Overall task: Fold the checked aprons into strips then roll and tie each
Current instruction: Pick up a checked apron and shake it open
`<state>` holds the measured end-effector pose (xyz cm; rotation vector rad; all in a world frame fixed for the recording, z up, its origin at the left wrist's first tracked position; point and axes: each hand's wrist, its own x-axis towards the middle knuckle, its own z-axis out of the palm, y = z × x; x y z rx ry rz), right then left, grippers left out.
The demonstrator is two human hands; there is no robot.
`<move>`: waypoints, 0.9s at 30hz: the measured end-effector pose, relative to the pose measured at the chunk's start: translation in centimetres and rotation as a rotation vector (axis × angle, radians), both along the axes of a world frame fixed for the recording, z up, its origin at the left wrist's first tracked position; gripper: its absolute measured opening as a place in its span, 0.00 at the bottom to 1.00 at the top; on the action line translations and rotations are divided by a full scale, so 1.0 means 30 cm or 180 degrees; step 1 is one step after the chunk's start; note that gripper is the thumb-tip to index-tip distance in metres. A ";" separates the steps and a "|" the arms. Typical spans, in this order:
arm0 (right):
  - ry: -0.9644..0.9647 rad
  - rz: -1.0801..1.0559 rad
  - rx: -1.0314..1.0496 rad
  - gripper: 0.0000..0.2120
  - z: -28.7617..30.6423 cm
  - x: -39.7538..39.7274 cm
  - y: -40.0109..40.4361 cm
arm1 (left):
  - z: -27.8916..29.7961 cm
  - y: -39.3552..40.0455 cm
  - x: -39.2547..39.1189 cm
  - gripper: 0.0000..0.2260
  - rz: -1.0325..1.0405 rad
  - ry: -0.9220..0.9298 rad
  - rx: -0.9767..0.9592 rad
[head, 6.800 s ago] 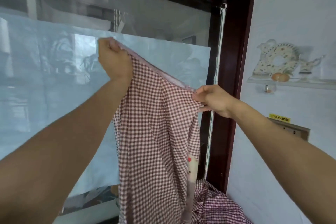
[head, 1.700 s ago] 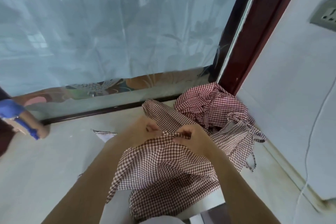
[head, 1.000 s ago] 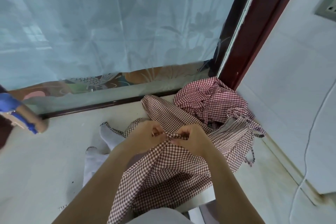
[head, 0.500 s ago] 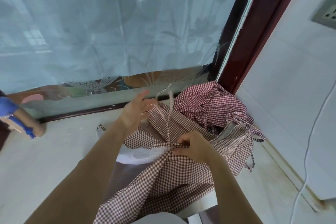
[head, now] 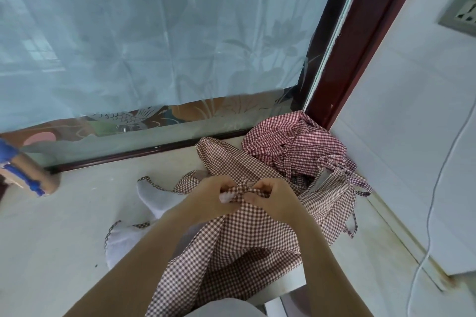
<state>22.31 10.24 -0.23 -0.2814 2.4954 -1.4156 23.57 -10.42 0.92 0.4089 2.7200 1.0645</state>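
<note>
A brown-and-white checked apron [head: 239, 237] hangs bunched over my lap and spills onto the floor. My left hand [head: 208, 198] and my right hand [head: 274, 197] meet above it, each pinching the gathered cloth and its thin strap at one knotted point [head: 243, 188]. A second, redder checked apron [head: 291, 144] lies crumpled in the corner by the door frame. Loose straps [head: 356, 188] trail from the pile onto the floor on the right.
My white-socked feet [head: 154, 195] rest on the pale floor below the apron. A frosted glass door [head: 154, 33] fills the back, with a dark red frame [head: 360, 41] at right. A white cable [head: 438, 183] runs down the right wall. A blue-and-brown object [head: 23, 175] sits far left.
Half a second ago my left hand was raised and open, drawing the strap up and away. Now it is back down beside my right hand, pinching the cloth at the knot.
</note>
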 end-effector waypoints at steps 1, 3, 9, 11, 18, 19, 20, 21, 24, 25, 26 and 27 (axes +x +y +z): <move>0.0050 -0.0067 0.0021 0.06 -0.002 -0.001 -0.003 | 0.011 0.006 0.003 0.06 0.0068 0.0146 0.0048; 0.0180 -0.0054 -0.0006 0.07 0.008 0.000 -0.014 | 0.022 0.007 0.002 0.07 0.0115 0.0353 0.0123; 0.0635 0.0010 -0.0193 0.04 0.055 0.005 -0.047 | 0.029 -0.004 -0.016 0.06 0.0011 0.0506 0.0021; 0.0650 -0.0107 -0.0181 0.05 0.059 0.002 -0.046 | 0.030 -0.014 -0.020 0.06 -0.0041 0.0542 -0.0089; 0.0611 -0.0228 0.0160 0.04 0.077 -0.050 0.018 | -0.011 -0.117 -0.031 0.11 -0.0002 0.0239 -0.0798; 0.0638 -0.0240 0.0207 0.04 0.075 -0.062 0.030 | -0.017 -0.135 -0.031 0.11 -0.0002 0.0122 -0.0881; 0.0665 -0.0240 0.0265 0.05 0.074 -0.072 0.041 | -0.018 -0.153 -0.029 0.09 -0.0006 0.0019 -0.0984; 0.0708 -0.0247 0.0337 0.05 0.073 -0.083 0.053 | -0.021 -0.174 -0.028 0.07 -0.0003 -0.0065 -0.1106; 0.0916 -0.0341 0.0583 0.06 0.078 -0.116 0.096 | -0.024 -0.251 -0.039 0.06 0.0080 -0.0205 -0.1467; 0.0979 -0.0376 0.0627 0.06 0.083 -0.125 0.107 | -0.021 -0.275 -0.044 0.07 0.0136 -0.0248 -0.1587; 0.1044 -0.0400 0.0658 0.06 0.089 -0.131 0.117 | -0.015 -0.293 -0.048 0.07 0.0164 -0.0275 -0.1702; 0.1101 -0.0426 0.0686 0.06 0.095 -0.137 0.122 | -0.006 -0.306 -0.052 0.08 0.0180 -0.0261 -0.1815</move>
